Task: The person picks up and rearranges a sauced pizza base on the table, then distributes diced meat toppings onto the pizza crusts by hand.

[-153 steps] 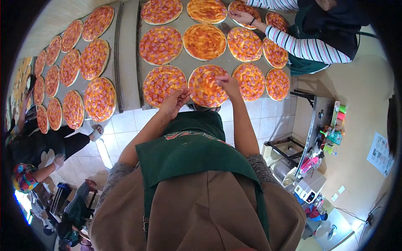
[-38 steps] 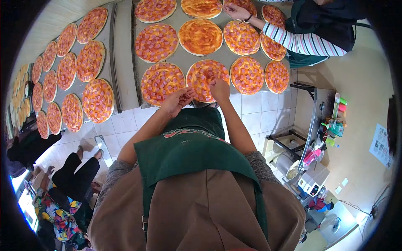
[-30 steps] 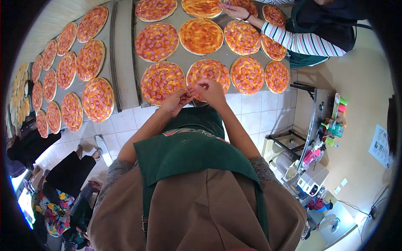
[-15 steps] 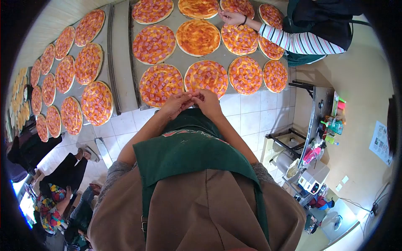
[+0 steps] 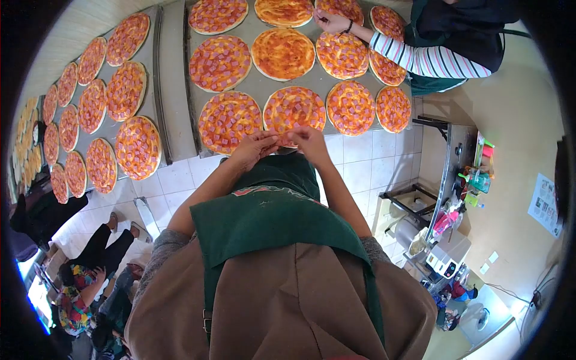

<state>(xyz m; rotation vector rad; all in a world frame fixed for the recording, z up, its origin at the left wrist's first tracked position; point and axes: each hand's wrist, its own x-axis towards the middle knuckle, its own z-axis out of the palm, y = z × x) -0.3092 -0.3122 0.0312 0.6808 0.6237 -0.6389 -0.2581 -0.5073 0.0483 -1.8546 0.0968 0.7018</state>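
Note:
My left hand (image 5: 257, 149) is at the near edge of the metal table, fingers curled and palm partly turned up. What lies in it is too small to make out. Just to its right, my right hand (image 5: 310, 144) has its fingers pinched together over the front rim of a pizza (image 5: 294, 111) topped with sauce and pink ham cubes. Whatever the pinch holds is hidden. Left of that pizza lies another ham-topped pizza (image 5: 230, 121), close to my left fingers. A pizza with sauce only (image 5: 283, 54) sits in the row behind.
A co-worker's hand (image 5: 331, 21) reaches over the pizzas at the far right. More pizzas (image 5: 138, 147) cover a second table on the left. A shelf (image 5: 447, 174) with bottles and equipment stands right. Other people (image 5: 81, 294) are at lower left.
My right hand has moved slightly right, away from my left fingers, opening a gap between them. The co-worker's hand has shifted a little. A person at lower left has changed leg position.

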